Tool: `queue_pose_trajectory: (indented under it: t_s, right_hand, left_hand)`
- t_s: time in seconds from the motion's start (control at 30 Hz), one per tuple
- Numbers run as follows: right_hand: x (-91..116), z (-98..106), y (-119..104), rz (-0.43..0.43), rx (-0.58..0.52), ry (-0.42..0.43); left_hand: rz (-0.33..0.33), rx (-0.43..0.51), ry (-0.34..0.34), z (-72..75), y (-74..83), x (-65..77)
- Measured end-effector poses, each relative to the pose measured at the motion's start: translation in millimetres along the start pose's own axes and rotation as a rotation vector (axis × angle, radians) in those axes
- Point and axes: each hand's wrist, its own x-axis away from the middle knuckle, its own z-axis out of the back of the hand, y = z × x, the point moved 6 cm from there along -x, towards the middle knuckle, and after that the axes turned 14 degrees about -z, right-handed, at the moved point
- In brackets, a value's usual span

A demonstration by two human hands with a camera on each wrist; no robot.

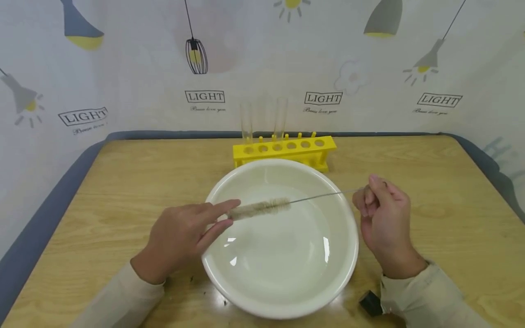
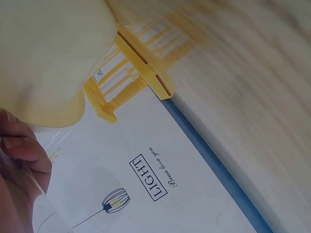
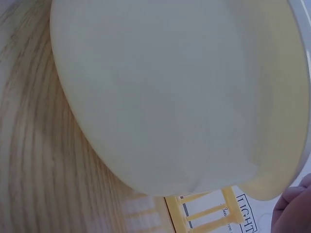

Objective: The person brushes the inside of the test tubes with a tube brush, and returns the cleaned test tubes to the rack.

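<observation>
My left hand point(image 1: 176, 232) pinches a clear glass test tube point(image 2: 38, 182) between thumb and fingers over the left side of the white basin point(image 1: 283, 310). A test tube brush point(image 1: 280, 206) has part of its pale bristles squeezed narrow inside the tube, and the rest fans out wider at the mouth. From the bristles a thin wire handle point(image 1: 316, 197) runs right, and my right hand point(image 1: 385, 218) grips its end just beyond the basin's right rim. In the right wrist view only a bit of the right hand point(image 3: 294, 211) shows at the lower right corner.
Behind the basin stands a yellow test tube rack point(image 1: 285, 148) with two clear test tubes point(image 1: 280, 120) upright in it. A small black object point(image 1: 370, 303) lies beside the right sleeve. Water-like reflections show inside the basin. A printed curtain point(image 1: 262, 54) hangs behind the wooden table point(image 1: 443, 182).
</observation>
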Motion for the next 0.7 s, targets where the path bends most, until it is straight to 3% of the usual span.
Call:
queue_pose_trajectory:
  t_s: [0.7]
  right_hand:
    - [-3.1, 7.1, -12.6, 0.037, -0.042, 0.031]
  left_hand:
    - [-0.014, -0.008, 0.034, 1.5, 1.3, -0.2]
